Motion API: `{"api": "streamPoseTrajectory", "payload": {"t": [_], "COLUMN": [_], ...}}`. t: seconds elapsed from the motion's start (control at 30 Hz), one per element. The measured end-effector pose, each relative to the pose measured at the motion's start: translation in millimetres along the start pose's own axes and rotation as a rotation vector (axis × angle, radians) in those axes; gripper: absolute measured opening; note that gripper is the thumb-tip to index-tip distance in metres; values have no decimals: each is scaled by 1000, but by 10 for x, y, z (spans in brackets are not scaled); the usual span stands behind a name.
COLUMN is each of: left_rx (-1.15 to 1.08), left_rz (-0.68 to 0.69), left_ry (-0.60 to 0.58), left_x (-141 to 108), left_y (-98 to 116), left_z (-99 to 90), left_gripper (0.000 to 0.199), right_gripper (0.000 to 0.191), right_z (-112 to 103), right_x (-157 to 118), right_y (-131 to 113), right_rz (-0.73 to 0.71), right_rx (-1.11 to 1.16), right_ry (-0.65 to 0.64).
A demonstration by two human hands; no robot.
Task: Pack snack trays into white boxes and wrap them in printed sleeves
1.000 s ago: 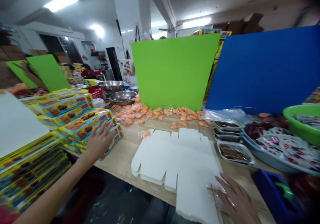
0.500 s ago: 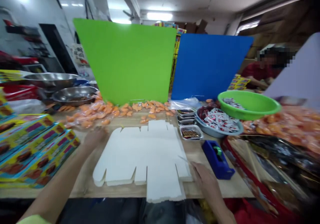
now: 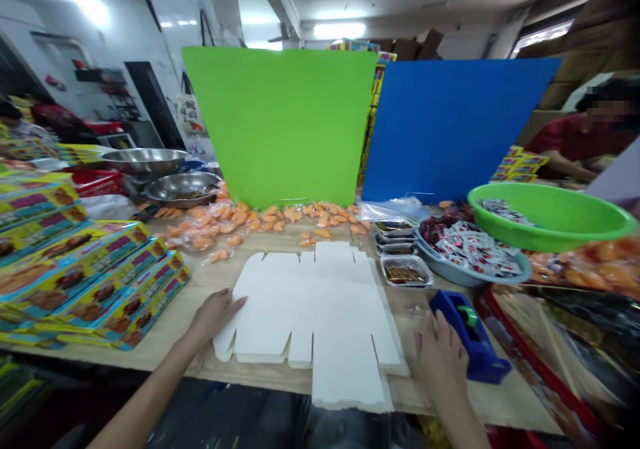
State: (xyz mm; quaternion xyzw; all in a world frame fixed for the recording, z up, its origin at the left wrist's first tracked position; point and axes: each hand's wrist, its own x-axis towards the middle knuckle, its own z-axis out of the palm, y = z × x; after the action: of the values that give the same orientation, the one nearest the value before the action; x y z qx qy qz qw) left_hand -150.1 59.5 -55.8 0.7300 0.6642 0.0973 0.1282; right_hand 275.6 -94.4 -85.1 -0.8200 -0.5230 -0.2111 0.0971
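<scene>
A stack of flat white die-cut carton blanks (image 3: 280, 302) lies on the table in front of me, its slotted flaps spread out. My left hand (image 3: 217, 312) is at the stack's left edge, thumb and fingers apart, fingertips on or just beside the top sheet. To the right of the stack, my right hand (image 3: 443, 349) has its fingers spread, with nothing seen in it. Its fingertips are against or very close to a blue tape dispenser (image 3: 480, 345) with a green roll; exact contact is hard to make out.
Yellow printed boxes (image 3: 100, 282) are piled at left. Orange wrapped pieces (image 3: 225, 219) lie along the back, below a green board (image 3: 285, 129) and a blue board (image 3: 445, 129). At right are small trays (image 3: 406, 271), a bowl of sachets (image 3: 473, 252) and a green basin (image 3: 550, 219).
My left hand has come nearer me, to the stack's left edge. My right hand has left the stack's right edge for the tape dispenser. The view has turned slightly left.
</scene>
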Motion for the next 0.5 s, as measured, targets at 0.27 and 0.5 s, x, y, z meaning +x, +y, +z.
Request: {"api": "streamPoseTrajectory", "payload": {"t": [0.27, 0.5], "left_rx": [-65, -977], "left_rz": [-105, -75], "left_ry": [101, 40], "left_x": [-62, -253], "left_y": [181, 315], "left_z": [-149, -841], "left_gripper": [42, 46], "right_gripper": [32, 33], "right_z": [194, -148], "right_x": [28, 254], "right_y": [-487, -371], "right_rz": [-42, 249], "right_rx": [255, 954], "right_ry": [-194, -363]}}
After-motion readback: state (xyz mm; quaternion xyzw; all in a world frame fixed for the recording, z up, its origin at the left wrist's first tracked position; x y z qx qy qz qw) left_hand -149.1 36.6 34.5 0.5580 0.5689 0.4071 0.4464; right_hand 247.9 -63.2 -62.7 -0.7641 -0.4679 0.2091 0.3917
